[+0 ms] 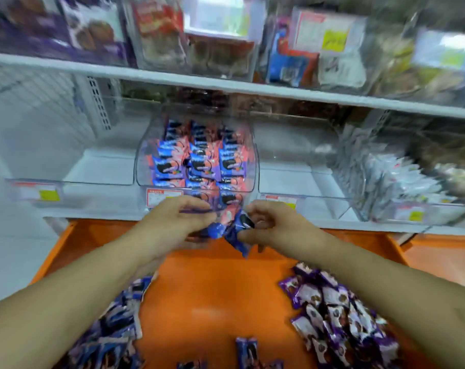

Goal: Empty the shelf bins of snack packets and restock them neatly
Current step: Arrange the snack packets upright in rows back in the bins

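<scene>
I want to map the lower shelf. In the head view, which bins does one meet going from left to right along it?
Empty clear bin → bin of pink-and-blue packets → second empty clear bin → bin of white packets.

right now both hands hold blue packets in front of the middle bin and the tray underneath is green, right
Not quite: the tray is orange, not green, as the head view shows. The rest stands: the left hand and right hand hold blue packets in front of the middle bin.
</scene>
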`<state>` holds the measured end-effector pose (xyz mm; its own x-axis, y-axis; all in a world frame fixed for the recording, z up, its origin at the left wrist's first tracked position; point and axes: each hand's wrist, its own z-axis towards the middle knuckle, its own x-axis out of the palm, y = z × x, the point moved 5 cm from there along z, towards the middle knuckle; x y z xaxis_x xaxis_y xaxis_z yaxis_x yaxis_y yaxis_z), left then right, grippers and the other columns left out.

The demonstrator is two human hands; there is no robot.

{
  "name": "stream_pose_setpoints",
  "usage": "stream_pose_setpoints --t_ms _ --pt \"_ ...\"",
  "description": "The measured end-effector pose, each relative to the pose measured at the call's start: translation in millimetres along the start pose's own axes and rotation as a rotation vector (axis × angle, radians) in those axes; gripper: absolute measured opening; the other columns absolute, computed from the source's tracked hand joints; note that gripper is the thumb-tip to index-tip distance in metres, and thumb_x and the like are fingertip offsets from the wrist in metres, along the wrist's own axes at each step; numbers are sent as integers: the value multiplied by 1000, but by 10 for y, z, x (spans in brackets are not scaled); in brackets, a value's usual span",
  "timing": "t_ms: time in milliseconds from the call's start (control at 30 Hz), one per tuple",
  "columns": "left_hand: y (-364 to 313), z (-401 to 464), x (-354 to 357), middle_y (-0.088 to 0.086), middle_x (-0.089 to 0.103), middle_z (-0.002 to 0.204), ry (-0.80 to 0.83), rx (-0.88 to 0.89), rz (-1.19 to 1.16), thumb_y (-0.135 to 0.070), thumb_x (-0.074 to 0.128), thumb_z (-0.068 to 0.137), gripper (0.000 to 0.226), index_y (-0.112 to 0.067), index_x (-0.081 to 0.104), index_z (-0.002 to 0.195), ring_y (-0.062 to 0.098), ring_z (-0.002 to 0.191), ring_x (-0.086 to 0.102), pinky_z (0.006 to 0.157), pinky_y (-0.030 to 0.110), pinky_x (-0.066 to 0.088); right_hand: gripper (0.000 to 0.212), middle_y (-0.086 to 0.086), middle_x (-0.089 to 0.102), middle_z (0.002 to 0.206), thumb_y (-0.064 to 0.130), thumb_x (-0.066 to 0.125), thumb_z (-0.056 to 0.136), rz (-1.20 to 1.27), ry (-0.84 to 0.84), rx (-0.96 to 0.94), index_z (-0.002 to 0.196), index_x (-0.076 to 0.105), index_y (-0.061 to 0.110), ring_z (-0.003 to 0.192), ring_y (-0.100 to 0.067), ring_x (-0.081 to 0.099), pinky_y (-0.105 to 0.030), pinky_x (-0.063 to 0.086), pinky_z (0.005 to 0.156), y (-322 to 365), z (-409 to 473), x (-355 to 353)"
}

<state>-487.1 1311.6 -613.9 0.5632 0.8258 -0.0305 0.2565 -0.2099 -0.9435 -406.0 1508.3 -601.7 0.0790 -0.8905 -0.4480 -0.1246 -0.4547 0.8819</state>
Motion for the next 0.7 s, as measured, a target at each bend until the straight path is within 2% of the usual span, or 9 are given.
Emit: stream_pose_setpoints --t_ms 33,100,200,267,333,433,533,600,700 --pt "-123 -93 32 21 73 113 3 -6 -71 -20 77 92 22 -9 73 111 28 97 71 92 54 61 17 6 68 69 9 80 91 44 -42 -25 96 64 9 62 -12 58 -36 49 59 176 -49 -8" --pt "-337 -249 105 20 75 113 64 -14 -212 -27 65 99 27 -7 74 114 33 101 70 95 53 59 22 -13 72 77 12 83 88 107 -139 -56 102 66 6 63 -19 58 -35 45 59 453 -118 -12" --pt "-557 -373 110 18 76 116 129 9 -368 -28 62 99 33 -5 72 121 35 112 72 102 51 56 21 -9 62 77 11 84 86 92 -310 -110 101 69 12 60 -11 51 -24 42 57 718 -172 -30" --pt "-628 -384 42 21 75 116 130 53 -362 -13 62 98 27 1 71 119 35 109 73 96 44 60 23 -9 67 82 9 86 84 120 -385 -143 100 71 16 65 -9 54 -24 48 61 769 -192 -33" --pt "-653 -385 -71 23 75 113 120 71 -332 -6 61 98 25 4 70 119 35 106 74 88 39 63 25 -12 72 91 9 86 83 177 -440 -161 101 72 18 74 -21 61 -35 54 71 779 -201 -41" --pt "-671 -369 -287 21 77 110 53 88 -263 -7 64 99 28 -2 65 126 37 101 76 85 41 64 32 -14 72 99 13 88 82 184 -487 -144 105 71 27 90 -38 65 -41 56 81 735 -145 -79" --pt "-709 -351 -444 19 78 101 -41 107 -202 -5 68 96 30 -12 66 125 37 92 78 78 46 65 34 -8 72 105 17 89 82 132 -455 -171 107 70 30 92 -34 67 -45 59 78 752 -82 -73" --pt "-730 -322 -515 21 78 94 -88 116 -170 -4 69 96 25 -14 67 119 38 86 78 73 45 66 26 -7 72 106 14 85 87 115 -438 -202 107 71 25 91 -32 67 -38 60 70 771 -35 -70" --pt "-743 -231 -624 20 78 93 -142 136 -88 -5 70 96 22 -16 69 115 36 80 78 71 43 66 23 2 72 103 8 77 92 75 -420 -206 105 72 26 90 -40 62 -25 50 62 772 46 -97"
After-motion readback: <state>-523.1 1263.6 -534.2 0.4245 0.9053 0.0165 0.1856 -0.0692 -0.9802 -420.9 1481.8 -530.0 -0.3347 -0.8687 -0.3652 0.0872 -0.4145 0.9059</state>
